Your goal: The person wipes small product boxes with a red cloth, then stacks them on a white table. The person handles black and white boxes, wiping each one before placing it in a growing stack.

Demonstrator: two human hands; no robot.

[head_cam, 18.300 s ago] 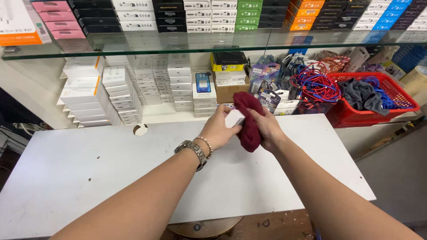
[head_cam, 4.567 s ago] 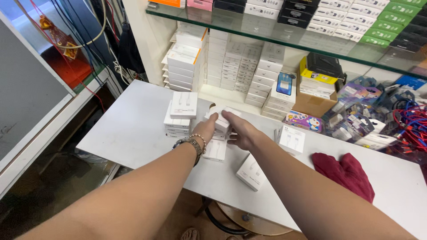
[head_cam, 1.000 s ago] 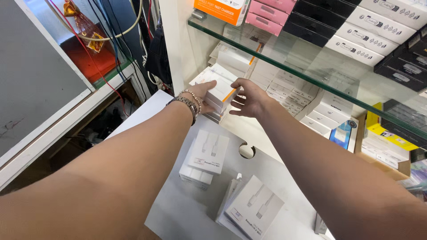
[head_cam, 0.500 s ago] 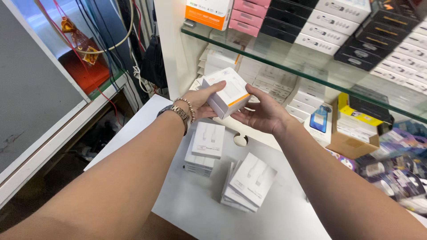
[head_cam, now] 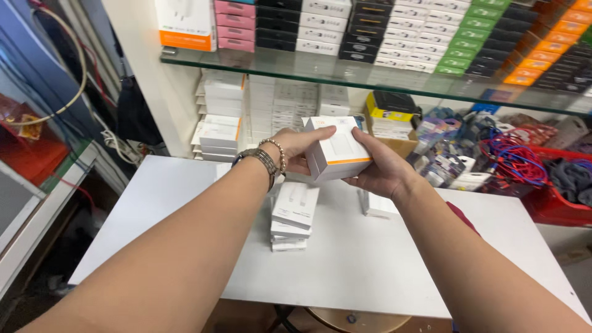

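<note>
In the head view, a small white carton with an orange stripe along its lower edge (head_cam: 336,148) is held up between both hands, above the white table (head_cam: 394,265) and in front of the glass shelf (head_cam: 320,69), tilted so that one broad face turns up towards the camera, a hold that seems meant to let that face be looked over. The left hand (head_cam: 296,148) comes in from the left, its fingers closed on the carton's left side with the thumb laid along the top edge; a metal watch (head_cam: 262,161) and a bead bracelet (head_cam: 277,154) sit at that wrist. The right hand (head_cam: 379,169) cups the carton from the right and from beneath, thumb pressed on the near right edge and fingers curled under, so the weight rests in its palm. Both forearms stretch forward and converge, elbows low and near the camera. Directly below the hands, a short stack of flat white boxes (head_cam: 293,216) lies on the table, and another white box (head_cam: 377,205) lies just beside the right wrist. Taller stacks of white boxes (head_cam: 219,129) stand against the back wall under the shelf, and a red basket of cables (head_cam: 558,185) sits at the far right, well apart from the hands.
</note>
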